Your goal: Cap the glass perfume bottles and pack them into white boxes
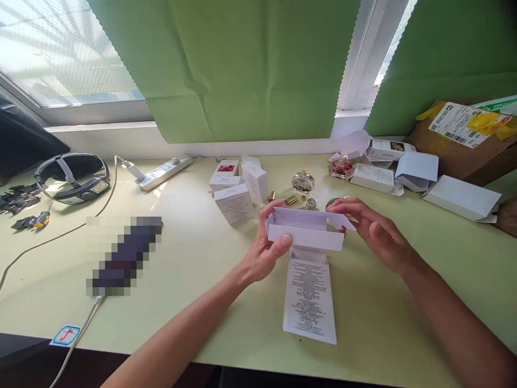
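L hand [263, 249] w/ 1 wht insert [313, 238]; 1 ctn [309, 302] nearside

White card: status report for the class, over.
Left hand gripping white card. Right hand open at its right end. Printed box lying nearer. Bottles behind.

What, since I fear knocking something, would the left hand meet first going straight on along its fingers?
Just past the left hand, probably the rightmost gold cylinder; the hand's height is unclear, so it might pass above.
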Motion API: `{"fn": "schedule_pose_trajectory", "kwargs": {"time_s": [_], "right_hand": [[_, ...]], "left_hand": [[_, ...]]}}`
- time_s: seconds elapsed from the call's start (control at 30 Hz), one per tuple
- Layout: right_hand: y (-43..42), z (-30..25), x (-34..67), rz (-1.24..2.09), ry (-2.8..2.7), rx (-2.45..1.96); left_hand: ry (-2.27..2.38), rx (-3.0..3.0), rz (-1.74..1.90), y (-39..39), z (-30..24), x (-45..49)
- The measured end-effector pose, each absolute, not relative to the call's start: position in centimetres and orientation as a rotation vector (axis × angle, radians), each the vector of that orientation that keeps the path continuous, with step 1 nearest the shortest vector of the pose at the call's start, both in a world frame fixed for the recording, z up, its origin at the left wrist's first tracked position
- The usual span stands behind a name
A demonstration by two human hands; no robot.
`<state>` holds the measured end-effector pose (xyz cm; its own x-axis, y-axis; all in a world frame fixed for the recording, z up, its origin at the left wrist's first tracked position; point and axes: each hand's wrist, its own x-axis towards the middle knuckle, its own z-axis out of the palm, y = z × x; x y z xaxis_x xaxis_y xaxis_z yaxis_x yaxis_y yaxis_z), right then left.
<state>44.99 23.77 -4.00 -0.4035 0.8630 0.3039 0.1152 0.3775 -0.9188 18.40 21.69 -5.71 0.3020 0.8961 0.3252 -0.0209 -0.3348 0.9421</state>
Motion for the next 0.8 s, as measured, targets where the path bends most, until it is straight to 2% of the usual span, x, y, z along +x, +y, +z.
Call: {"fn": "schedule_pose_trajectory", "kwargs": {"time_s": [0.2,0.37,0.8], "right_hand": [[23.4,-4.0,44.5,1.069,-1.898,-0.882],[22.3,-4.1,43.0,0.968,-1.913,-0.948],[22.2,-4.9,42.5,1.288,-1.504,-0.964]], "left_hand": [[0.785,1.521,1.261,21.9,-6.0,18.7],[0.69,1.416,1.175,21.6,-6.1,19.2],[0.848,1.467,0.892,21.3,-5.1,18.7]]}}
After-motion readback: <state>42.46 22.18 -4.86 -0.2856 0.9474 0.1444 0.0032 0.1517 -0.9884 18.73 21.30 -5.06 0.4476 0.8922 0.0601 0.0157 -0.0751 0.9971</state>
